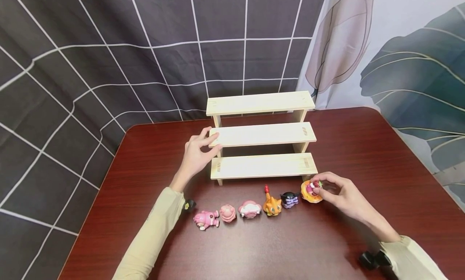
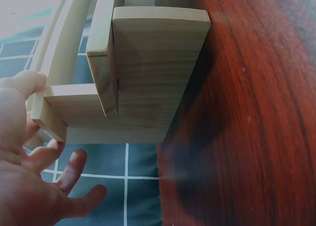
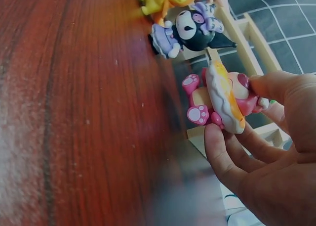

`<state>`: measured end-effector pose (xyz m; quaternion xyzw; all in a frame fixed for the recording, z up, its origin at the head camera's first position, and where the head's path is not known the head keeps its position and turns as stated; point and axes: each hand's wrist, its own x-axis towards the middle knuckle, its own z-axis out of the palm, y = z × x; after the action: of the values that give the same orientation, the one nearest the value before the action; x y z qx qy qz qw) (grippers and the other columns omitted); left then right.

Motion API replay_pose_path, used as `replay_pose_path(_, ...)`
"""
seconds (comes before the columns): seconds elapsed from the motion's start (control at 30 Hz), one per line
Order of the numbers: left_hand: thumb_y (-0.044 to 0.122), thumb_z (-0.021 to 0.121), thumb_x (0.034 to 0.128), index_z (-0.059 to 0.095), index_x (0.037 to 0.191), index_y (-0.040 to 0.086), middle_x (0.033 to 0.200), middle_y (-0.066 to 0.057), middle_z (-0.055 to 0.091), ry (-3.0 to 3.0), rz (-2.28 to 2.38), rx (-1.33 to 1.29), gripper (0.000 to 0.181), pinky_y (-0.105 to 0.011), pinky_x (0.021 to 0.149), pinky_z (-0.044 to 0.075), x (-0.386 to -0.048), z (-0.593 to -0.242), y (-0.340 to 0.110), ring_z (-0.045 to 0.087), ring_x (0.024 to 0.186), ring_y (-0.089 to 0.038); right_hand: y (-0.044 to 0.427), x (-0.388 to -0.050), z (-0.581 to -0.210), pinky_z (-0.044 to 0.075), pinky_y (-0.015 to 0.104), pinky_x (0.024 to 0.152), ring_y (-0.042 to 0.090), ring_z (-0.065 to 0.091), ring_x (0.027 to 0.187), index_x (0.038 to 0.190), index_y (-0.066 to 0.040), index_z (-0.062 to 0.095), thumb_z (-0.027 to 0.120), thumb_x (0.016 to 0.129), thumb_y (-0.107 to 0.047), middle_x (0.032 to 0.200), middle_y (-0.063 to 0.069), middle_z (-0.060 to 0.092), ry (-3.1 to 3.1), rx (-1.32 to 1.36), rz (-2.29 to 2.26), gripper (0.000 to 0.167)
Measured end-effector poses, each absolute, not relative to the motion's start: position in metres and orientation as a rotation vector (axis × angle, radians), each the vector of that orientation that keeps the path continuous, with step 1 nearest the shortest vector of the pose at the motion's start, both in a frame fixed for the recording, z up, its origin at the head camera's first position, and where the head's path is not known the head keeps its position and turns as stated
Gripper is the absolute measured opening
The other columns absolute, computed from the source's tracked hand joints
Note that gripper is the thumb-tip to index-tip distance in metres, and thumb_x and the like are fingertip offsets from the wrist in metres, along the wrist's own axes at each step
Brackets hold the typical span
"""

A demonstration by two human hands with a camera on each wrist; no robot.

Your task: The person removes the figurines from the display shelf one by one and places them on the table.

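Observation:
My left hand [image 1: 195, 154] holds the left end of the middle board of a three-step wooden display shelf [image 1: 263, 134]. In the left wrist view the thumb and forefinger pinch that board's end [image 2: 49, 119], while the other fingers stay loosely bent off it. Between thumb and fingers, my right hand [image 1: 346, 197] grips a pink bear figurine [image 3: 229, 97] with a yellow-and-white ring round its middle. It is by the shelf's front right corner. Just left of it stands a black-and-purple figurine [image 1: 289, 200], followed by an orange dragon-like figurine [image 1: 272, 206] with a red tail tip.
Farther left in the row are a pink-and-white figurine [image 1: 250, 209], a round pink figurine [image 1: 227, 213] and a pink figurine lying down [image 1: 206, 220]. The dark red table [image 1: 269, 251] bears everything. A grid-patterned curtain [image 1: 163, 70] hangs behind it.

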<state>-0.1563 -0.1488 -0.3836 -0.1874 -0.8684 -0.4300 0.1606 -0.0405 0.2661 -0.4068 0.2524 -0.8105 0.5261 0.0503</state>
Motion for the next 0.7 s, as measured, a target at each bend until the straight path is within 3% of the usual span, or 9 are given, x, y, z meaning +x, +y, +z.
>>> replay_pose_path(0.7, 0.021, 0.079, 0.0861, 0.073, 0.124, 0.010, 0.142, -0.010, 0.056, -2.458, -1.218, -0.549, 0.040, -0.051, 0.085, 0.040, -0.1570, -0.3848, -0.1486, 0.054, 0.110, -0.036, 0.2657, -0.0408, -0.4165, 0.053, 0.019, 0.070, 0.011, 0.065, 0.083, 0.107, -0.005, 0.068, 0.071, 0.080, 0.019, 0.099, 0.007, 0.067, -2.475, 0.822, 1.576, 0.036)
